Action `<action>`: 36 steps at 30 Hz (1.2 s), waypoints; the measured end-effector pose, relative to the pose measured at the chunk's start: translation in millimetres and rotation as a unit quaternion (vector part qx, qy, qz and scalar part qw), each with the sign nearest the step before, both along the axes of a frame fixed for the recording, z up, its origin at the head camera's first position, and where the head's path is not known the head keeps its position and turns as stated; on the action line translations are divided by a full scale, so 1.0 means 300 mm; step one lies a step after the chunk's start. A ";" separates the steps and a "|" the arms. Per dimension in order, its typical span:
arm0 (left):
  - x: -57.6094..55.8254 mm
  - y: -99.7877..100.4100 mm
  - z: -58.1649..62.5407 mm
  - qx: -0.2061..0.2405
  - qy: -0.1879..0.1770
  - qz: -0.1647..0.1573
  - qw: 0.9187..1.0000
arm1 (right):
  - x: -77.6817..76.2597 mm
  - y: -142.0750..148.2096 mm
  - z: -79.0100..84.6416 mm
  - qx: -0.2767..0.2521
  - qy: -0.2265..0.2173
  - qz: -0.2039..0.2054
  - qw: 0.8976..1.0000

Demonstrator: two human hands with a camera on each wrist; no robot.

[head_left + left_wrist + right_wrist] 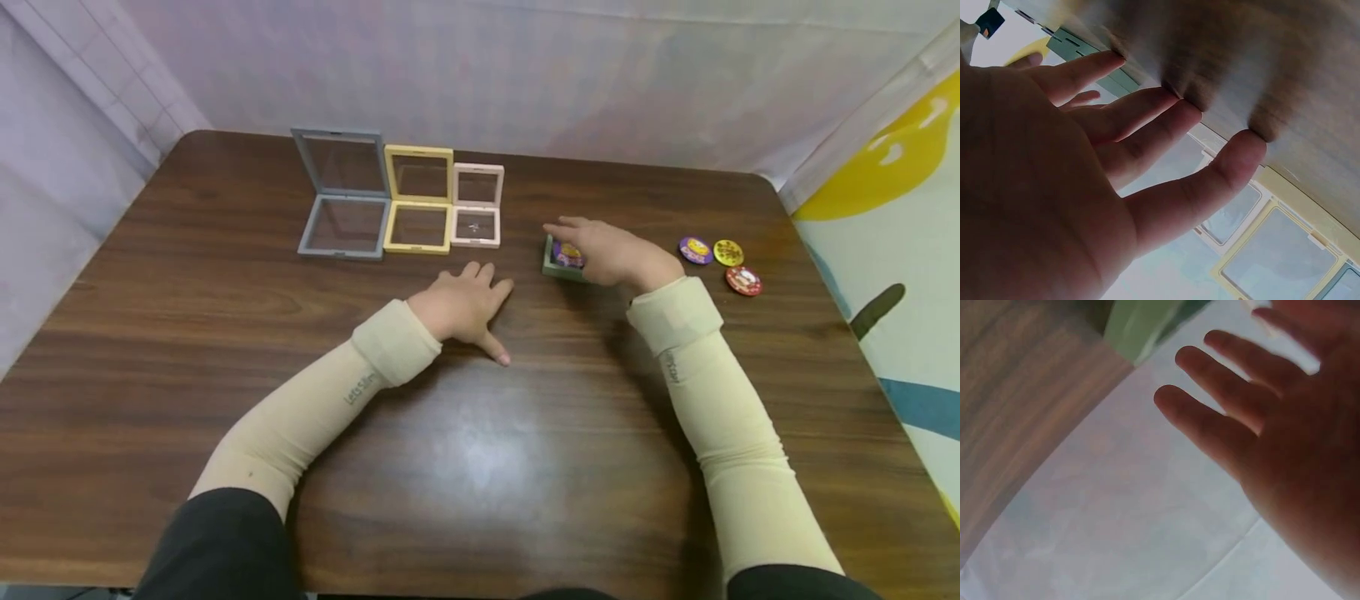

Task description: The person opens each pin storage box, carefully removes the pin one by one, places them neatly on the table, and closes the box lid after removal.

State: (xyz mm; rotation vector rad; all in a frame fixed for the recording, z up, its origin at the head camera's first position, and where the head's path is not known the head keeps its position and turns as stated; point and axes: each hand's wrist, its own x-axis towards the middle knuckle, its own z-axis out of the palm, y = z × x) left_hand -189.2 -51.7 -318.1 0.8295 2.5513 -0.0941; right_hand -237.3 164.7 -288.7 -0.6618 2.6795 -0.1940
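Observation:
My left hand (462, 307) is spread over the table with its fingertips down on the wood and nothing held. In the left wrist view its fingertips (1244, 150) meet the tabletop, short of the display frames. Over a small green case (561, 272) hovers my right hand (617, 252), covering the case's right part. A round purple badge (567, 255) shows inside the case under the fingers. From the right wrist, the fingers (1200, 422) look fairly straight and apart, near the green edge (1138, 331).
Three hinged display frames stand opened at the back: grey-blue (342, 253), yellow (417, 248) and pale pink (476, 243). A tiny silvery thing (474, 227) lies in the pink one. Right of my right hand lie purple (696, 250), yellow (728, 252) and red (743, 281) badges.

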 end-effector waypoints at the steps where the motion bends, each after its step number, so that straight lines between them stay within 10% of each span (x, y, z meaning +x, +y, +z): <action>1: 0.001 0.000 -0.002 0.001 -0.001 0.000 1.000 | 0.000 -0.003 -0.009 -0.001 -0.015 0.013 1.000; 36: 0.003 0.001 -0.005 0.002 0.010 0.001 1.000 | 0.076 -0.093 -0.026 0.101 -0.001 -0.032 0.994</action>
